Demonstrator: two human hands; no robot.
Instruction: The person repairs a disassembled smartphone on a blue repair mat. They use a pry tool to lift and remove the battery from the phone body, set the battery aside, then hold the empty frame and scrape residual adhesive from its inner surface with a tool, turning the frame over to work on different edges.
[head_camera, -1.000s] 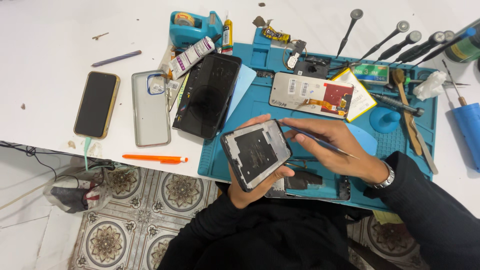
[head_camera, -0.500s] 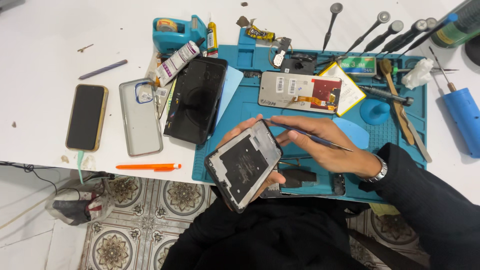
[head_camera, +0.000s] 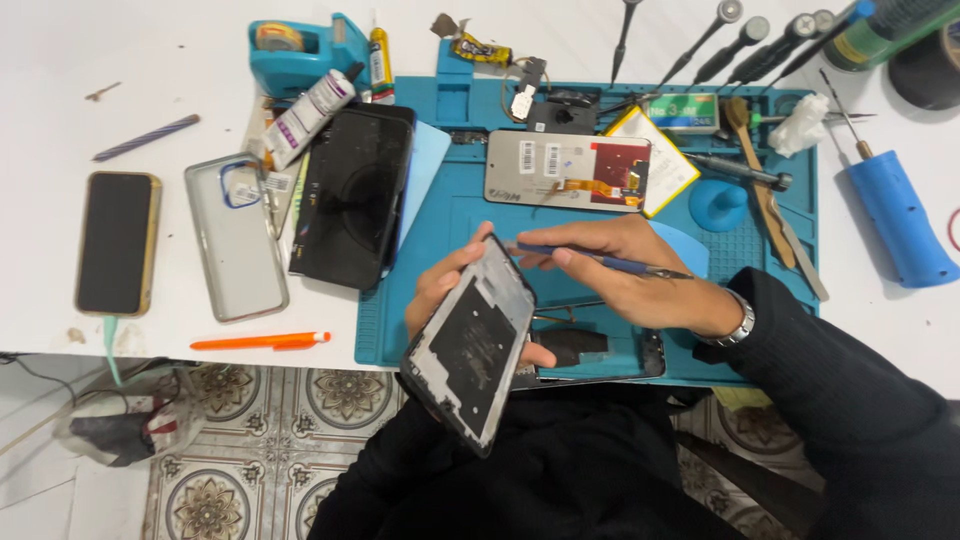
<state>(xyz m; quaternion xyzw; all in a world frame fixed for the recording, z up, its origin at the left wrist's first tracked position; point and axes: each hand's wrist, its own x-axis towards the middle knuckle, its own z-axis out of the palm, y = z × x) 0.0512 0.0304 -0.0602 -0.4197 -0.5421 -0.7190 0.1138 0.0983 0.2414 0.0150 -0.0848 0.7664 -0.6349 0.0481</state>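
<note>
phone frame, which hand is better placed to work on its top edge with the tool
Right. The right hand already holds the thin blue-handled tool at the black phone frame, which the left hand grips.

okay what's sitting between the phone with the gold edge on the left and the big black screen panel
In the head view, a clear phone case lies between the gold-edged phone and the black screen panel, flat on the white table.

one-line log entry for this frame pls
left hand: holds phone frame | right hand: blue tool at frame edge | over blue mat
</note>
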